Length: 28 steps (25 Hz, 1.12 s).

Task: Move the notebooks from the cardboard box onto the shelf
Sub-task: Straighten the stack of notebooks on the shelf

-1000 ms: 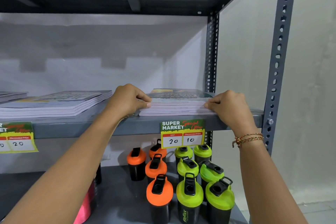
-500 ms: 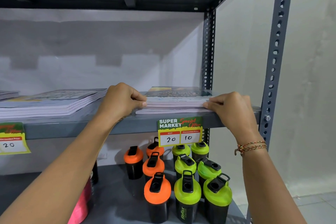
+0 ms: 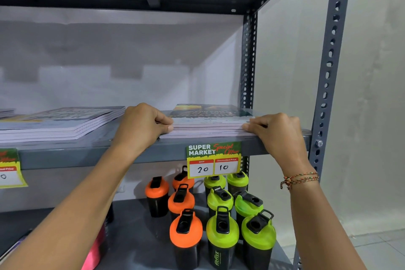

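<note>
**Both hands on a notebook stack at the shelf's right end**

A stack of notebooks [image 3: 208, 124] lies flat on the grey metal shelf [image 3: 166, 152], near its front edge and close to the right-hand upright [image 3: 247, 61]. The top cover is dark green with yellow and white print, too blurred to read. The left hand [image 3: 142, 126] has its grip closed on the stack's left side, thumb over the top cover and fingers curled against the page edges. The right hand [image 3: 276, 131] holds the stack's right front corner in the same way, fingertips pressed against the edges; a braided thread bracelet [image 3: 299, 178] circles that wrist.

Further left on the same shelf sits a second stack of notebooks [image 3: 61, 121], apart from the first. A price tag [image 3: 213, 159] reading "SUPER MARKET", 20 and 10 hangs from the shelf lip just under the held stack; another tag [image 3: 9, 167] shows partly at the left edge. On the shelf below stand orange-lidded bottles [image 3: 185, 229] and green-lidded bottles [image 3: 222, 231] in a cluster.
</note>
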Tool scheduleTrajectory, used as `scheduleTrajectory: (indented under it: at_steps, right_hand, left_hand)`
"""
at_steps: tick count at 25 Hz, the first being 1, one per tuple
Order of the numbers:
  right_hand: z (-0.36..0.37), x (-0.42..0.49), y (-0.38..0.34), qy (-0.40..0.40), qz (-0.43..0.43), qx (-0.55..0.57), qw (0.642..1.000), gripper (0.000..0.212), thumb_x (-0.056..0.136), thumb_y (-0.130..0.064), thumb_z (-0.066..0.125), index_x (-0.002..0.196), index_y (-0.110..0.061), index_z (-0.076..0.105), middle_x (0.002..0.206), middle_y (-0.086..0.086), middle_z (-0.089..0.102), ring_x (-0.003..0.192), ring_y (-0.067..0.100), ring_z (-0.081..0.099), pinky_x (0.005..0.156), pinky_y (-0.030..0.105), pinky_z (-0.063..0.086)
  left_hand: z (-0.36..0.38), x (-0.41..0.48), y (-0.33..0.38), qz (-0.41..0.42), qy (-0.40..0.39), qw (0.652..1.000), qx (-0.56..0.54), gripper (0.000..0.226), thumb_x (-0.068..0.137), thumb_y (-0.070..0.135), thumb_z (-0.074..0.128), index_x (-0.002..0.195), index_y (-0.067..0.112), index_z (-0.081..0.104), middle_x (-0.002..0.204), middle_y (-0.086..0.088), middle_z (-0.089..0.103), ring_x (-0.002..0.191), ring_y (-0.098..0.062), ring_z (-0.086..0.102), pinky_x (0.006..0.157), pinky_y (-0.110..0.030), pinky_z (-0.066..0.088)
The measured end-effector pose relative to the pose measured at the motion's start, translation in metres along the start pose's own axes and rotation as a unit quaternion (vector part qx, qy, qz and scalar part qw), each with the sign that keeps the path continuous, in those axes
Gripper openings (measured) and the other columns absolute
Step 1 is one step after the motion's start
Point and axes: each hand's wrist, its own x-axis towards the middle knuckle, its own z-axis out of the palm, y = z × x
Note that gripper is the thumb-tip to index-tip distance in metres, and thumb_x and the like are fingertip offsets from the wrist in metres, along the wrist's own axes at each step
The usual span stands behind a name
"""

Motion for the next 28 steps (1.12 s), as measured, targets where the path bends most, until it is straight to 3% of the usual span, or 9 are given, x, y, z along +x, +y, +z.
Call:
scheduleTrajectory:
  at_steps: [4, 6, 9, 13, 19, 22, 24, 26, 28]
  right_hand:
    - [0.001, 0.002, 0.001, -0.007, 0.005, 0.007, 1.000, 0.026, 0.082, -0.028, 0.070, 0.086, -0.003, 0.075, 0.091, 0.018, 0.076, 0.093, 0.034, 0.066, 0.087, 0.042, 0.052]
    - [0.002, 0.002, 0.002, -0.009, 0.011, 0.012, 1.000, 0.026, 0.081, -0.028, 0.070, 0.095, -0.006, 0.074, 0.099, 0.015, 0.076, 0.097, 0.029, 0.066, 0.091, 0.034, 0.051]
    - [-0.001, 0.001, 0.002, -0.023, 0.017, 0.012, 1.000, 0.030, 0.081, -0.029, 0.071, 0.105, -0.011, 0.071, 0.106, 0.011, 0.074, 0.098, 0.019, 0.065, 0.081, 0.017, 0.043]
    - [-0.002, 0.003, 0.001, -0.034, 0.026, 0.019, 0.999, 0.030, 0.082, -0.026, 0.070, 0.107, -0.010, 0.070, 0.108, 0.013, 0.072, 0.098, 0.018, 0.057, 0.071, 0.008, 0.031]
    - [-0.003, 0.004, 0.004, -0.027, 0.021, 0.032, 0.999, 0.027, 0.082, -0.024, 0.071, 0.104, -0.009, 0.072, 0.105, 0.012, 0.074, 0.101, 0.023, 0.063, 0.079, 0.018, 0.042]
    - [-0.001, 0.005, 0.006, -0.022, 0.023, 0.036, 0.999, 0.023, 0.086, -0.025, 0.065, 0.099, -0.009, 0.074, 0.103, 0.011, 0.075, 0.096, 0.022, 0.062, 0.072, 0.018, 0.037]
    - [0.001, 0.005, 0.005, -0.011, 0.020, 0.035, 0.999, 0.022, 0.087, -0.024, 0.063, 0.096, -0.007, 0.074, 0.100, 0.012, 0.075, 0.083, 0.018, 0.055, 0.061, 0.015, 0.027]
    - [0.003, 0.003, 0.004, 0.001, 0.016, 0.039, 0.999, 0.022, 0.087, -0.024, 0.064, 0.091, -0.005, 0.075, 0.095, 0.013, 0.075, 0.072, 0.012, 0.048, 0.059, 0.015, 0.031]
    - [0.002, 0.001, 0.004, 0.009, 0.013, 0.039, 0.999, 0.023, 0.086, -0.024, 0.064, 0.088, -0.004, 0.075, 0.090, 0.012, 0.075, 0.057, 0.007, 0.041, 0.061, -0.005, 0.032]
  left_hand:
    - [0.001, -0.004, 0.001, -0.001, 0.009, 1.000, -0.008, 0.026, 0.077, 0.014, 0.075, 0.102, 0.007, 0.074, 0.102, -0.012, 0.076, 0.084, -0.020, 0.068, 0.080, -0.018, 0.042]
    - [0.000, -0.007, -0.001, -0.002, 0.008, 1.000, -0.014, 0.028, 0.077, 0.015, 0.076, 0.103, 0.008, 0.074, 0.101, -0.011, 0.076, 0.075, -0.016, 0.064, 0.079, -0.018, 0.042]
    - [0.000, -0.009, -0.001, -0.005, 0.013, 1.000, -0.012, 0.029, 0.077, 0.017, 0.076, 0.105, 0.013, 0.074, 0.104, -0.011, 0.075, 0.084, -0.013, 0.061, 0.079, -0.018, 0.039]
    - [0.001, -0.009, 0.003, -0.019, 0.026, 0.999, -0.007, 0.028, 0.078, 0.018, 0.075, 0.106, 0.013, 0.073, 0.112, -0.011, 0.071, 0.105, -0.017, 0.059, 0.083, -0.017, 0.034]
    - [0.001, -0.010, 0.000, -0.007, 0.035, 0.999, 0.002, 0.029, 0.076, 0.019, 0.076, 0.104, 0.012, 0.074, 0.106, -0.010, 0.074, 0.080, -0.008, 0.056, 0.078, -0.013, 0.037]
    - [-0.003, -0.006, -0.004, -0.014, -0.006, 0.999, -0.028, 0.025, 0.076, 0.022, 0.076, 0.100, 0.012, 0.076, 0.094, -0.003, 0.075, 0.055, 0.003, 0.058, 0.055, 0.001, 0.040]
    - [-0.004, -0.004, -0.006, -0.012, -0.011, 0.999, -0.037, 0.023, 0.078, 0.023, 0.074, 0.098, 0.012, 0.076, 0.094, -0.001, 0.075, 0.064, 0.003, 0.061, 0.062, -0.005, 0.043]
    - [-0.003, -0.003, -0.006, -0.011, -0.001, 0.999, -0.038, 0.022, 0.079, 0.024, 0.073, 0.098, 0.013, 0.076, 0.100, -0.004, 0.075, 0.083, -0.007, 0.061, 0.078, -0.018, 0.042]
    - [-0.002, -0.003, -0.005, -0.012, 0.004, 0.999, -0.036, 0.023, 0.080, 0.023, 0.072, 0.100, 0.012, 0.076, 0.102, -0.005, 0.075, 0.089, -0.010, 0.059, 0.081, -0.021, 0.039]
